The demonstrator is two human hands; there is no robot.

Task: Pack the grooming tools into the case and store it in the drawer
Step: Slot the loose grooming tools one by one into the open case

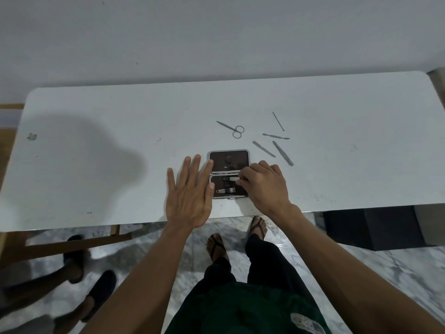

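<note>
A small dark case with a grey rim lies open on the white table near its front edge. A nail clipper sits strapped in the near half. My left hand lies flat with fingers spread on the case's left edge. My right hand pinches a small metal tool over the near half of the case. Behind and to the right lie small scissors, a thin pick, a pusher, a file and tweezers.
A wall rises just behind the table. A dark box stands on the marble floor under the table's right end. Another person's feet in dark shoes are at the lower left, beside a wooden frame.
</note>
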